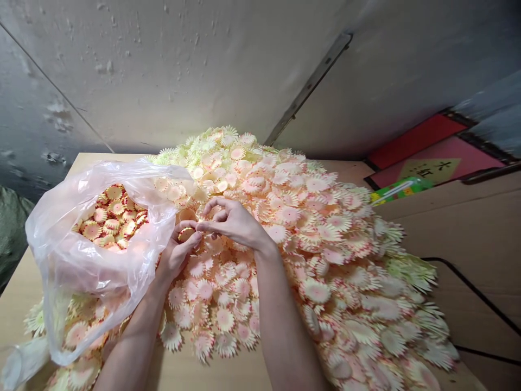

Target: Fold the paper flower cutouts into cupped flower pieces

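Observation:
A big heap of flat artificial flower heads (pixel 309 239), pale pink, cream and light green, covers the wooden table (pixel 195 374). My left hand (pixel 176 252) and my right hand (pixel 234 222) meet over the heap's middle. Both are closed in a pinch on one small flower piece (pixel 188 233) held between their fingertips. Just left of my left hand lies an open clear plastic bag (pixel 93 255) holding several smaller yellow and red flower heads (pixel 112 214).
A grey wall (pixel 183 65) rises behind the table. Brown cardboard (pixel 472 233) lies at the right, crossed by a black cable (pixel 476 293). Red boards (pixel 423 146) and a green packet (pixel 401 190) sit at the far right.

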The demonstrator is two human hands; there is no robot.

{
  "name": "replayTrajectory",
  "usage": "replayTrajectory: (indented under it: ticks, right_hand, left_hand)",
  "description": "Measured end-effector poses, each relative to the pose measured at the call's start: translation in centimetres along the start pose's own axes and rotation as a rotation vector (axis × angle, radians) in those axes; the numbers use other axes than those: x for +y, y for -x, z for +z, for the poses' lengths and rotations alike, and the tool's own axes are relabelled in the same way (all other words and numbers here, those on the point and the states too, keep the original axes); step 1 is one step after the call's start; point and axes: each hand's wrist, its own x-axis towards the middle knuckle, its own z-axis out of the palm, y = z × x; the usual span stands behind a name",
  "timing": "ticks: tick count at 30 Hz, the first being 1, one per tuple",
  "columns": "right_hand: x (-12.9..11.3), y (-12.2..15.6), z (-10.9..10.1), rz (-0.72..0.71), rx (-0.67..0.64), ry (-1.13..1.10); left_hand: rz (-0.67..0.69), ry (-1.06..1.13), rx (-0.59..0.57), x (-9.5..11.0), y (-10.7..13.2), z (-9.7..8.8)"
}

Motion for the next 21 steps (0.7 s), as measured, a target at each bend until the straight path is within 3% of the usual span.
replayTrajectory:
  ticks: [4,9,16,21]
  right_hand:
    - [-0.3,0.1,0.3,-0.052,-0.027,-0.077]
    - [-0.7,0.2,0.2,-0.07,-0.036,-0.104]
    - [-0.1,0.6,-1.8,-0.148,0.315,-0.119]
    - [0.1,0.7,-2.3,-0.166,0.308,-0.154]
  left_hand:
    - [-0.035,-0.033,0.021,0.2,0.0,0.2]
    - [-0.114,0.177,0.111,0.7,0.1,0.8]
    - [-0.121,0.265,0.254,1.0,0.0,0.8]
    - [-0.11,0.238,0.205,1.4,0.0,1.2]
